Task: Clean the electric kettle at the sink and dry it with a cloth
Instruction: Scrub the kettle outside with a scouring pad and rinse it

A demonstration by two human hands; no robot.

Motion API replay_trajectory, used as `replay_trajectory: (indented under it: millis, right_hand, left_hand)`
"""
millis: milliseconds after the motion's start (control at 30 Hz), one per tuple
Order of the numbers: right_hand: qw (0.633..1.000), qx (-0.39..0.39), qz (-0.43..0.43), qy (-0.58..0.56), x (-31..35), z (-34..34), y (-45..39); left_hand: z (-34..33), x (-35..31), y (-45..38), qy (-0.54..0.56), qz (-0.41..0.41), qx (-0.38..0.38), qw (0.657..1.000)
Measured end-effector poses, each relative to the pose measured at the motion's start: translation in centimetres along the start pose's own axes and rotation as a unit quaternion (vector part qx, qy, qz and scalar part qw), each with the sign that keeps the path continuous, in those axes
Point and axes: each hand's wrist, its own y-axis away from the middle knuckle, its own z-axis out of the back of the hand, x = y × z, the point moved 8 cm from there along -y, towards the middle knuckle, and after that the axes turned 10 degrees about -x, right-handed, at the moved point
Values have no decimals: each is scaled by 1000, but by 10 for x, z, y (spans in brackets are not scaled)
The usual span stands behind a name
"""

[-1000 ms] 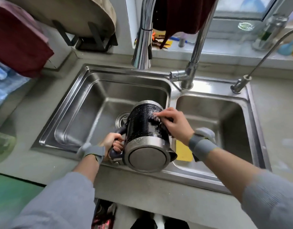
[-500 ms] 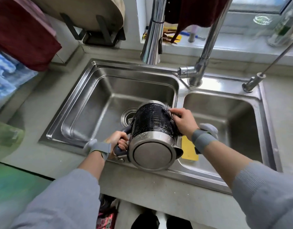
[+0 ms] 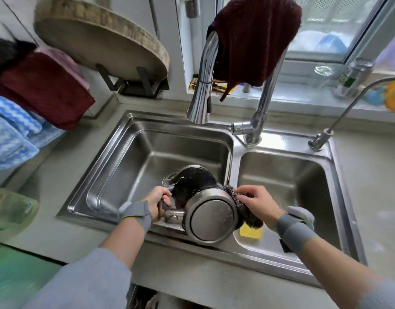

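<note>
The black and steel electric kettle (image 3: 198, 186) lies on its side over the left basin of the steel double sink (image 3: 125, 166), its round steel base facing me. My left hand (image 3: 157, 200) grips the kettle's dark handle on the left. My right hand (image 3: 256, 202) holds a dark scrubbing pad (image 3: 248, 214) against the kettle's right side, near the steel base rim. A dark red cloth (image 3: 252, 41) hangs over the tall tap (image 3: 203, 85) above the sink.
A yellow sponge (image 3: 251, 231) lies in the right basin under my right wrist. A small second tap (image 3: 321, 137) stands at the sink's back right. A round wooden board (image 3: 98, 39) rests on a rack at back left. Red and blue cloths (image 3: 36, 90) hang at left.
My right hand has slid the pad from the kettle's black upper body down toward the steel base rim. The kettle stays on its side in my left hand. My head has tilted up.
</note>
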Motion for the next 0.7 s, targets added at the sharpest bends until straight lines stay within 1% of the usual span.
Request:
replay_trajectory:
  millis: [133,233,367,433,467,500,567,600,633,667,700]
  right_hand:
    - [995,-59,52,64,35,17,-11]
    - [992,-43,78,94,51,6,-10]
    - [989,-29,86,115,47,-16,-13]
    - [989,-39,83,115,49,-22,-16]
    - [988,-43,85,117,51,-23,-18]
    - [987,-48,90,121,54,-26,-21]
    - [985,-61,101,123,58,-31,-25]
    - [985,-70,103,120,61,-34,-27]
    - [985,-79,105,115,64,-38,-31]
    - [985,-87,103,111,66,-42,-35]
    - [985,-96,100,107,68,-47,-41]
  left_hand:
    - [-15,-28,29,-48,-72,-33,996]
    - [-15,-41,41,-51,-115,-71,990]
    - [-9,-41,46,-8,-113,-88,990]
    - [-1,-42,37,21,-134,-102,986]
    - [2,-46,36,-6,-158,-123,980]
    - [5,-48,34,-62,-185,-134,972]
    - [5,-48,25,-101,-191,-114,970]
    - [6,-52,21,-130,-208,-111,963]
    - [3,-57,17,-153,-237,-93,955]
    - [2,-62,13,-188,-269,-88,940]
    - [4,-63,2,-214,-275,-88,933]
